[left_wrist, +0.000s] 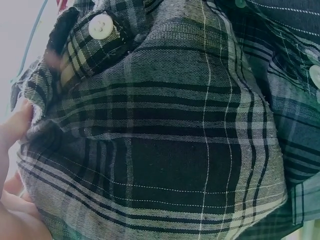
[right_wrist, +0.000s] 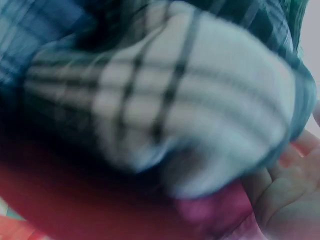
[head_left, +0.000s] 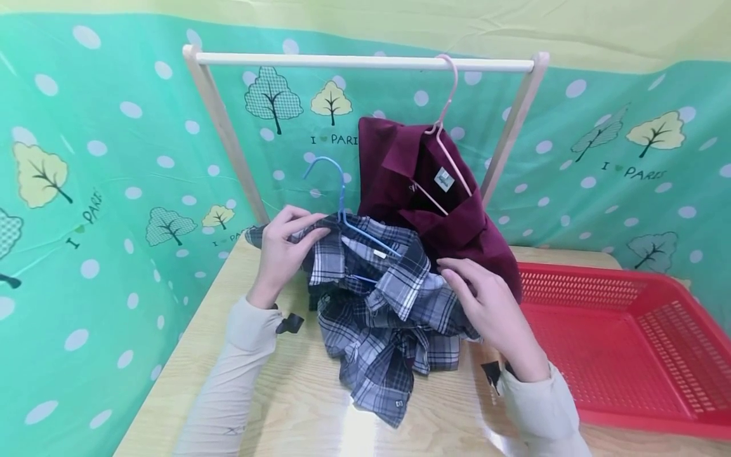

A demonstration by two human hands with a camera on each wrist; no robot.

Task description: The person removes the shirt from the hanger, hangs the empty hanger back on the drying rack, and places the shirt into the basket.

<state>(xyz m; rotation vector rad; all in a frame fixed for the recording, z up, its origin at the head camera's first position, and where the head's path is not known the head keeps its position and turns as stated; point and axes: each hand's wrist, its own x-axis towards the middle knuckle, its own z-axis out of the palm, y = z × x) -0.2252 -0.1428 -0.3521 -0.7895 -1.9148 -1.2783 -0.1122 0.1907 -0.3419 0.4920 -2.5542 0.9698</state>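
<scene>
A grey and black plaid shirt [head_left: 400,285] is draped on a blue hanger [head_left: 342,184], its hook raised above the collar and off the rail. My left hand [head_left: 288,244] pinches the shirt by the shoulder, left of the hook, thumb in front. In the left wrist view, that thumb lies along the edge of the plaid cloth [left_wrist: 165,165]. At the other shoulder, my right hand [head_left: 485,298] has its fingers extended against the fabric. The right wrist view shows the palm [right_wrist: 295,195] beside the blurred plaid cloth [right_wrist: 200,100]. The lower shirt bunches on the table.
A maroon shirt [head_left: 388,152] on a pink hanger [head_left: 451,89] hangs tilted from the white rail [head_left: 342,61], right behind the plaid shirt. A red basket [head_left: 605,355] stands on the wooden table [head_left: 188,374] at the right. A green printed curtain [head_left: 114,254] surrounds the table.
</scene>
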